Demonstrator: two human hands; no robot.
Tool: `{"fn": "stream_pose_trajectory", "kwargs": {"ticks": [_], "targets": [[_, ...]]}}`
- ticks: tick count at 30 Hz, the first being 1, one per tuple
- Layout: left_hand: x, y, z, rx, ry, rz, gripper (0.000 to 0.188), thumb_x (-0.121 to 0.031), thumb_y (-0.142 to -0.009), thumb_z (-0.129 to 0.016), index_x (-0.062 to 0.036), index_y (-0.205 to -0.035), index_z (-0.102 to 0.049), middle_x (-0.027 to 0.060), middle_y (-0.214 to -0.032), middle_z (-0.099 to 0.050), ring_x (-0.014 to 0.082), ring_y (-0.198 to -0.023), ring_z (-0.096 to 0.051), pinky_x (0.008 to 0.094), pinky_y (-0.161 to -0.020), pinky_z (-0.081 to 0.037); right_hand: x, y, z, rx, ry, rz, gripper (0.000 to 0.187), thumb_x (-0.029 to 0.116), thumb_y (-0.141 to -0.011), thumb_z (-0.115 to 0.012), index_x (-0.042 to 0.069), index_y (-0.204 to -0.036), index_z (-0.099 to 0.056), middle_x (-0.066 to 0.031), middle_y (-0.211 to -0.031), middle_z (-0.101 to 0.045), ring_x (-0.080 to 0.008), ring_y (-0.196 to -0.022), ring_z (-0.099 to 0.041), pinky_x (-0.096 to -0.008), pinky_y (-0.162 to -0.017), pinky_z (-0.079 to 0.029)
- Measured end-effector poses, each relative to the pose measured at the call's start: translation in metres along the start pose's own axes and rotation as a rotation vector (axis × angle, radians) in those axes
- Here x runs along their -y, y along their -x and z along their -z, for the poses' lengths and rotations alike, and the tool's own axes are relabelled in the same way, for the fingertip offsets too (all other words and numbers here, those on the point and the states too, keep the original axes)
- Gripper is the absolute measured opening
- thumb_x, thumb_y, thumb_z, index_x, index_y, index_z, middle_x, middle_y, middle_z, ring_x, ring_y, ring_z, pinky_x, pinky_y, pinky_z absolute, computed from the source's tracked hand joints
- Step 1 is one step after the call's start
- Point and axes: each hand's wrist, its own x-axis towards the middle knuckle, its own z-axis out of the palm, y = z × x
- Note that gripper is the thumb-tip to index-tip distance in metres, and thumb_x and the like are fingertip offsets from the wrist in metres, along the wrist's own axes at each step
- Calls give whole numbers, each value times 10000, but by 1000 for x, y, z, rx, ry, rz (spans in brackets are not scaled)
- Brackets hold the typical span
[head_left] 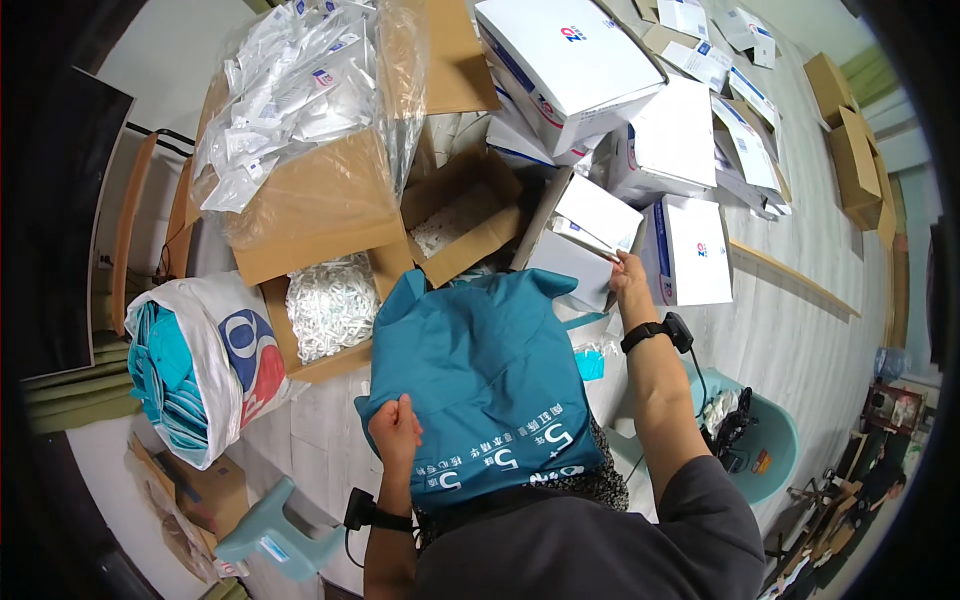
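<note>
A teal cloth [480,350] with white print, like an apron, lies spread over my lap. My left hand [397,432] is curled closed on its left part; whether anything is inside the fingers is hidden. Ahead and to the right, my right hand [630,280] reaches the right side of an open white carton [570,265]. Its fingers are pinched together next to flat white pieces [600,217] in the carton's opening. What they pinch is too small to make out.
Left of the cloth stand a box of white shreds [332,305] and a white bag [262,350] of teal packets. Behind is a large carton [310,205] heaped with white sachets. White boxes [695,250] crowd the right. A teal stool [280,535] and a tub [765,450] flank me.
</note>
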Motion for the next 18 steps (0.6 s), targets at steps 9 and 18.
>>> {"fn": "stream_pose_trajectory", "kwargs": {"ticks": [9,18], "targets": [[-1,3,4,-18,52,25,403,-181,-958,-547,-39,-591,-456,45,-465,-482,86,-341,-418,239,-322,-298,-13,66,-57,-243,-128,208,244,246,-890,-630,14,-914,-557,-83,-774,-570,-207,-658,-576,-354,-639,-566],[-10,1,-1,-2,43,-4,407,-176,-953,-550,-39,-584,-449,41,-463,-483,86,-347,-431,237,-323,-298,33,83,-50,113,-70,190,210,234,-932,-575,35,-873,-544,-61,-683,-567,-154,-571,-570,-313,-601,-566]]}}
